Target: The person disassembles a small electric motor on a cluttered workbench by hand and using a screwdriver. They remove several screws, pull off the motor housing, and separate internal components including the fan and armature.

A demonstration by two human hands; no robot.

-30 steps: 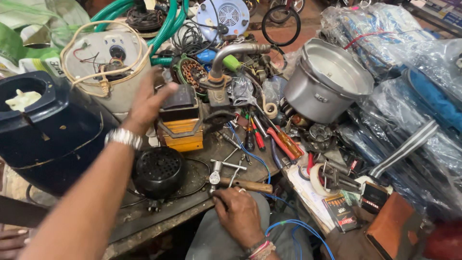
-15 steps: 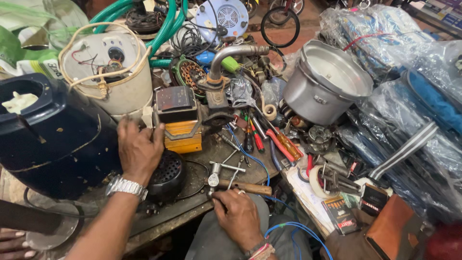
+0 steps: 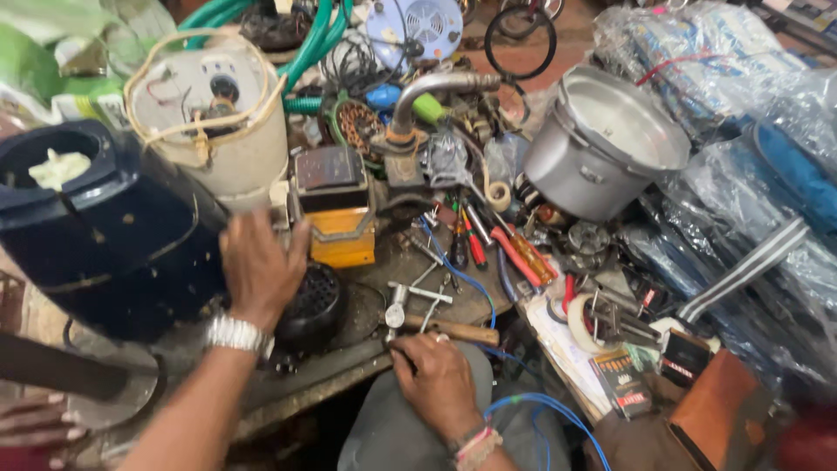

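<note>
At the far left of the crowded workbench (image 3: 366,362) stood a dark blue container (image 3: 105,235), its open mouth holding a pale crumpled wad (image 3: 59,167). Just behind it sat a cream-coloured drum (image 3: 218,122) with a loop of cord draped over its top and small fittings and wires showing there. The left hand (image 3: 260,266), a metal watch (image 3: 234,333) at its wrist, lay flat with fingers spread on a round black motor (image 3: 312,301); it pressed down rather than gripped. The motor sat near the bench's front edge, between the blue container and the loose tools, its vented, ribbed face turned upward so its axis ran roughly vertical. Just behind it stood an orange and black box-shaped unit (image 3: 338,214). To the right, the right hand (image 3: 436,375) was curled at the bench edge beside a wooden-handled tool (image 3: 453,331) lying crosswise; whether it gripped anything I could not tell. Screwdrivers with red handles (image 3: 497,249) pointed away from the edge. Farther right, a grey metal pot (image 3: 602,148) leaned tilted, its inside bare.
</note>
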